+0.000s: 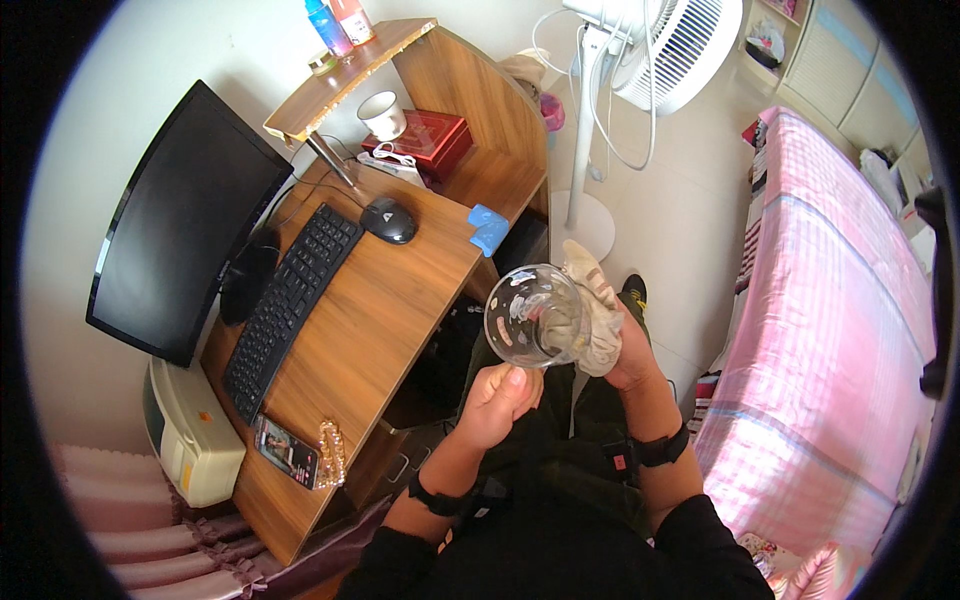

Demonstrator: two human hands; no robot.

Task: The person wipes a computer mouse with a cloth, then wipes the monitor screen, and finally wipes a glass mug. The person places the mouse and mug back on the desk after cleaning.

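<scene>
A clear glass mug point(517, 315) with small printed pictures is held in front of my body, to the right of the desk's edge. My left hand point(501, 401) is closed at its lower side, where the handle seems to be; the fingers hide it. My right hand point(636, 349) grips a crumpled beige cloth point(600, 319) with brown stripes, pressed against the right side of the mug. Part of the cloth shows through the glass.
The wooden desk point(382, 322) carries a monitor point(191, 225), keyboard point(292, 311), mouse point(388, 220), phone point(286, 452), beaded string point(330, 455) and blue item point(489, 229). A white mug point(382, 115) sits on a red box point(439, 142). Beyond stand a fan point(585, 135) and a pink-covered bed point(810, 322).
</scene>
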